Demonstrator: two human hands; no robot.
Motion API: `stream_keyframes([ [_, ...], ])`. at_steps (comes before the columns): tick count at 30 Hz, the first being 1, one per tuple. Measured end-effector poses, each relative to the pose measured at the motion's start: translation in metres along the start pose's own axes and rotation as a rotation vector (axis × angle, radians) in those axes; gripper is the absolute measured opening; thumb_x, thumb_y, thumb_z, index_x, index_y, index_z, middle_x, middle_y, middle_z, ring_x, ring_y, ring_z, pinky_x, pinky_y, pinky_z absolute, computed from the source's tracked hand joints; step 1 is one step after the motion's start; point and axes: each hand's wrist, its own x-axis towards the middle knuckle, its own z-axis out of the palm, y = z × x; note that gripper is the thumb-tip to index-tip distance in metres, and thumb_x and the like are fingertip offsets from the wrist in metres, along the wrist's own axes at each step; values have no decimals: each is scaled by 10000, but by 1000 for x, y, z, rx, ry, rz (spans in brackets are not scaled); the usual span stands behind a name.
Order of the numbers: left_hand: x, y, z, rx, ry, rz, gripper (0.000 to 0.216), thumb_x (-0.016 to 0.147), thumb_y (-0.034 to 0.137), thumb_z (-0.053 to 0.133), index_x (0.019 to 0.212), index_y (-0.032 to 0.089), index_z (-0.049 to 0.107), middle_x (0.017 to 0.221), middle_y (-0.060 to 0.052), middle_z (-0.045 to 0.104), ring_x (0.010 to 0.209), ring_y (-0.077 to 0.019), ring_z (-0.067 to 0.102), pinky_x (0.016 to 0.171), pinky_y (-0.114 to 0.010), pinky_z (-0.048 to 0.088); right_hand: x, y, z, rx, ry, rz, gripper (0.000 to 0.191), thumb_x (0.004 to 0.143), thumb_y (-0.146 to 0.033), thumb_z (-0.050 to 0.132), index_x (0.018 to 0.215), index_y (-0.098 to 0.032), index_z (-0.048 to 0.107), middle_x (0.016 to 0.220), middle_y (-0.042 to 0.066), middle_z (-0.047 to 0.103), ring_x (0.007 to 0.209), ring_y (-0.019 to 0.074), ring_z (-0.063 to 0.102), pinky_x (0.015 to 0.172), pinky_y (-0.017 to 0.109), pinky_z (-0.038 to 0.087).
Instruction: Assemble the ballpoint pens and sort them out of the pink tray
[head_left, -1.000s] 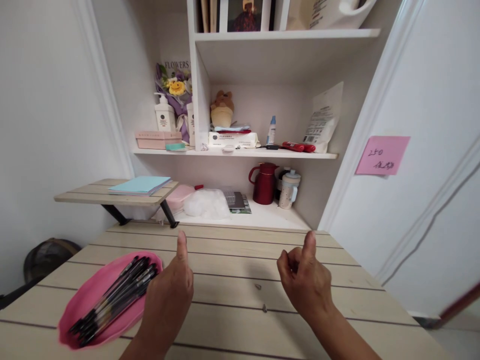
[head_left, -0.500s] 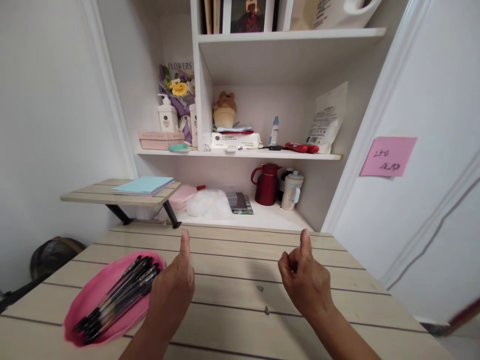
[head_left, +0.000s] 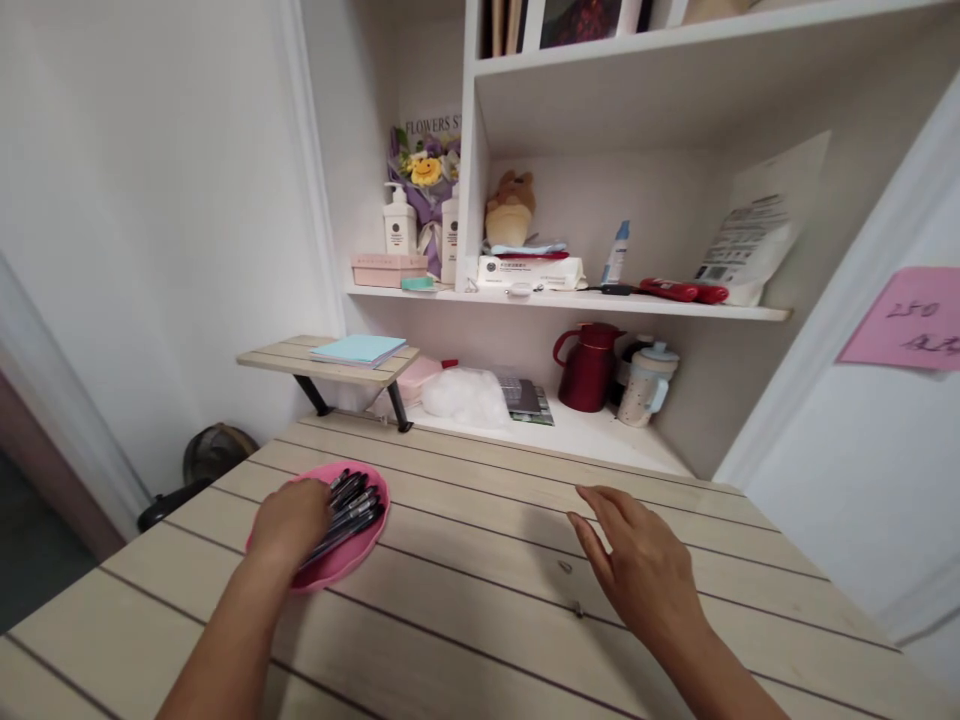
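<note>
A pink oval tray [head_left: 335,575] with a wavy rim lies on the wood-slat table and holds several black pens [head_left: 352,515]. My left hand [head_left: 291,520] is over the tray's left part, at the pens. Its fingers point down and are hidden behind the back of the hand, so I cannot see whether they grip a pen. My right hand [head_left: 641,555] hovers above the table's right part with fingers stretched out and thumb apart, holding nothing. Left of it, two small metal-looking bits, one a tiny loop [head_left: 565,567], lie on the table.
A small raised shelf [head_left: 289,352] on black legs carries light blue paper [head_left: 360,350] at the back left. Behind the table stand a red thermos jug [head_left: 589,370] and a speckled cup [head_left: 646,388]. White shelves [head_left: 622,302] rise above, and a clear plastic bag [head_left: 465,397] lies below.
My left hand has gone from a raised index finger to the pens in the tray. My right hand has opened from a pointing finger. The view has turned left.
</note>
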Motion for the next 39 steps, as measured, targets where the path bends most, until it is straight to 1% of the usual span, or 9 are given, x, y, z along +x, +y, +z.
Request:
stream_keyframes([
  [5, 1, 5, 22, 29, 10, 24, 248, 702, 204, 429, 839, 137, 625, 870, -152, 650, 775, -237, 593, 595, -289, 375, -2, -8, 3, 23, -32, -40, 295, 828, -346, 420, 986, -154, 578, 885, 99, 599, 725, 183, 566, 599, 281, 410],
  [11, -3, 5, 13, -76, 51, 0, 189, 719, 222, 418, 760, 156, 590, 813, -132, 646, 717, -227, 588, 574, -286, 359, -3, -7, 2, 143, -60, 34, 281, 825, -352, 420, 961, -176, 592, 878, 84, 610, 735, 183, 577, 586, 274, 421],
  [16, -20, 50, 5, -660, 73, 181, 61, 711, 234, 433, 694, 183, 462, 624, -8, 567, 576, -143, 542, 522, -233, 355, 9, -25, 5, 812, -184, 417, 266, 807, -373, 446, 934, -184, 583, 884, 84, 623, 800, 198, 583, 674, 319, 457],
  [19, -40, 111, 16, -1107, -292, 307, 35, 708, 227, 414, 723, 202, 395, 514, 63, 458, 416, -102, 457, 415, -202, 325, 20, -52, 12, 1430, -194, 843, 394, 810, -437, 418, 1102, -175, 460, 927, 90, 613, 826, 189, 587, 694, 341, 470],
  [23, -63, 175, 40, -1326, -262, 378, 132, 619, 135, 482, 620, 191, 363, 515, 71, 402, 461, -67, 387, 446, -181, 299, 25, -76, 24, 1892, -31, 1189, 334, 788, -480, 435, 903, -174, 502, 554, -35, 494, 470, 97, 485, 467, 244, 428],
  [27, -73, 188, 51, -1532, -542, 311, 118, 650, 159, 452, 641, 196, 341, 495, 86, 384, 366, -33, 259, 377, -171, 185, 24, -50, 33, 1955, 60, 1247, 299, 761, -478, 478, 677, -195, 433, 411, -121, 169, 319, 45, 124, 303, 176, 179],
  [31, -71, 171, 55, -1627, -998, 246, 153, 664, 219, 492, 688, 201, 342, 502, 86, 435, 303, -10, 187, 348, -183, 54, 28, 9, 34, 1887, 172, 1138, 320, 724, -443, 541, 600, -201, 372, 410, -118, 156, 327, 44, 121, 313, 173, 152],
  [34, -66, 163, 61, -1678, -1008, 221, 188, 660, 240, 541, 690, 194, 361, 521, 78, 457, 306, -2, 238, 346, -181, 60, 25, 31, 34, 1786, -15, 1195, 304, 672, -411, 613, 626, -192, 406, 416, -110, 280, 317, 26, 184, 318, 162, 149],
  [39, -58, 168, 66, -1781, -915, 191, 226, 665, 285, 571, 701, 191, 368, 533, 80, 458, 314, -2, 275, 339, -173, 89, 11, -6, 40, 1563, -745, 1103, 358, 664, -485, 590, 646, -140, 495, 543, -15, 541, 308, 11, 301, 301, 166, 124],
])
